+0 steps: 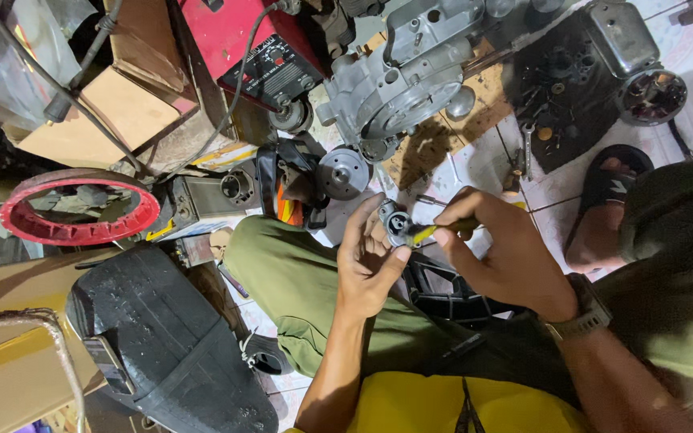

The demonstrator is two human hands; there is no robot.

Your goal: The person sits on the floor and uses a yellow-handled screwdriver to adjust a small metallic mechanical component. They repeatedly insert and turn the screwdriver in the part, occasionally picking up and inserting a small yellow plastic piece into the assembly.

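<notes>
Our left hand (369, 261) cups a small grey metal part (395, 224) at centre frame; our right hand (507, 256), at 3 o'clock of it, grips a yellow-handled tool (427, 232) touching it. Engine casing (399, 80) at 12 o'clock.

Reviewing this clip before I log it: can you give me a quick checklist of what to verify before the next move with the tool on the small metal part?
1. Left hand grips the metal part: ok, fingers wrap it.
2. Right hand holds the yellow-handled tool: ok.
3. Tool tip seated in the part: cannot tell, the tip is hidden against it.
4. Part clear of the engine case and pulley: ok, held apart above the lap.
5. Wrench on the floor within reach: cannot tell.
</notes>
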